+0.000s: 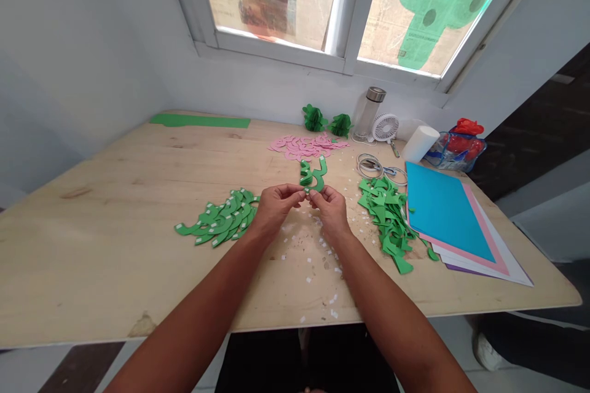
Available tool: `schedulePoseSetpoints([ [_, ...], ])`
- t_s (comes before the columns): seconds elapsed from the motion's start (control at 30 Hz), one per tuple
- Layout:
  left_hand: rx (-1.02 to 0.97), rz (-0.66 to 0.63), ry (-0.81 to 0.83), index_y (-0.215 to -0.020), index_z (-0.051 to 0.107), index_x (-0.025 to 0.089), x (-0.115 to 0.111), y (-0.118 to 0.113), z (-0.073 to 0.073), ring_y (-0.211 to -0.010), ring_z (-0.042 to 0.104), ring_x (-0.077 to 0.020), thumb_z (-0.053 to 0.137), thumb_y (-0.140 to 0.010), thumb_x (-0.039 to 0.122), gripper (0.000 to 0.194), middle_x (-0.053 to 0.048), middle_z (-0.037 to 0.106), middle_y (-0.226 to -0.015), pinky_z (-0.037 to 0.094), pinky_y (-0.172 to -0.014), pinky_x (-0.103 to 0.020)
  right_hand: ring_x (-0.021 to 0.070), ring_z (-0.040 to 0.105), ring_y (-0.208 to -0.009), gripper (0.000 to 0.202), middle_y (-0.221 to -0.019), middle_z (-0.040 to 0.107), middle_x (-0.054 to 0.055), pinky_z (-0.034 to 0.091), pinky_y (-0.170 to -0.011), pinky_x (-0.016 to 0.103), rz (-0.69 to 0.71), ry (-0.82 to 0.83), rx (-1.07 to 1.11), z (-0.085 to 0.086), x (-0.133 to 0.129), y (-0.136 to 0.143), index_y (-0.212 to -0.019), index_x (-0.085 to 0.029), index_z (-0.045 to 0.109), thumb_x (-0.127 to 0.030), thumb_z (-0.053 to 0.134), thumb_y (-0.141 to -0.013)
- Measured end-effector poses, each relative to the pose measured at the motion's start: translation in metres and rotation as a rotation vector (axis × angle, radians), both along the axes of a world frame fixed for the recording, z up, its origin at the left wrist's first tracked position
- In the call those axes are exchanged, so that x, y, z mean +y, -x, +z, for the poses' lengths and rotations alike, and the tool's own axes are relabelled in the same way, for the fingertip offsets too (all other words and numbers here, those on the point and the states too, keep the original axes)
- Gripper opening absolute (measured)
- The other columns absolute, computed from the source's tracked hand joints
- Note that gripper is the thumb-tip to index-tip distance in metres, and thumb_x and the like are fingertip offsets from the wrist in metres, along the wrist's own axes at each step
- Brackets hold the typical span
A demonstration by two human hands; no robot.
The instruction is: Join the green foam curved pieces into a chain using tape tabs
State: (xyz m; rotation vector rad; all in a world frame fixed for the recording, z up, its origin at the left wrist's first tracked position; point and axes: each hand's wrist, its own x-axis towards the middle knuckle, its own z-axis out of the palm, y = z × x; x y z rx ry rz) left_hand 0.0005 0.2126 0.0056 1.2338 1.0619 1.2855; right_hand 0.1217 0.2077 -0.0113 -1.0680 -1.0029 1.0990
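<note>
A curvy green paper cutout point(319, 177) is held upright at its lower end, between the fingertips of my left hand point(279, 204) and my right hand point(330, 207). Both hands are closed in a pinch, close together over the middle of the table. Just behind the fingers stands a small stack of green cutouts point(305, 173). Left of my left hand lies a pile of curved green cutouts point(225, 216) with small white squares on them. Green paper scraps point(387, 215) are heaped to the right of my right hand. Tiny white bits point(310, 260) are scattered between my forearms.
Pink cutouts point(306, 146), two green paper ornaments point(314, 118), a glass bottle point(367, 113), a fan point(385, 128) and a white roll point(420, 143) stand behind. Tape rings point(369, 166), scissors point(391, 171) and blue sheets point(447, 212) are right. A green strip point(203, 121) lies back left.
</note>
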Motion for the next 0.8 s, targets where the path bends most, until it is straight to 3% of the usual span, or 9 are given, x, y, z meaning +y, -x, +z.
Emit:
schedulePoseSetpoints([
  [0.23,0.241,0.213,-0.137,-0.076,0.072,0.016,0.000,0.000,-0.003,-0.058,0.061,-0.0154,0.067,-0.065,0.030,0.019,-0.003,0.072,-0.071,0.048,-0.056,-0.026,0.0124,0.051,-0.057,0.017,-0.062,0.059,-0.002,0.040,-0.056,0.024,-0.223,-0.014,-0.176,0.002,-0.003,-0.001,-0.070,-0.018,0.059,-0.035,0.061,-0.069],
  [0.5,0.512,0.224,-0.375,-0.079,0.071,0.017,-0.004,-0.001,-0.003,-0.063,0.064,-0.0159,0.058,-0.072,0.026,0.018,-0.005,0.072,-0.076,0.049,-0.062,-0.025,0.0144,0.052,-0.059,0.008,-0.063,0.059,-0.001,0.041,-0.059,0.026,-0.155,-0.132,-0.468,0.008,-0.010,0.003,-0.072,-0.020,0.060,-0.027,0.057,-0.073],
  [0.8,0.635,0.240,-0.428,-0.080,0.070,0.017,-0.005,-0.001,-0.003,-0.066,0.063,-0.0161,0.055,-0.075,0.024,0.018,-0.005,0.071,-0.075,0.049,-0.064,-0.026,0.0142,0.054,-0.059,0.014,-0.066,0.062,0.000,0.042,-0.059,0.025,-0.204,-0.106,-0.553,0.004,-0.009,0.001,-0.075,-0.018,0.062,-0.030,0.055,-0.075],
])
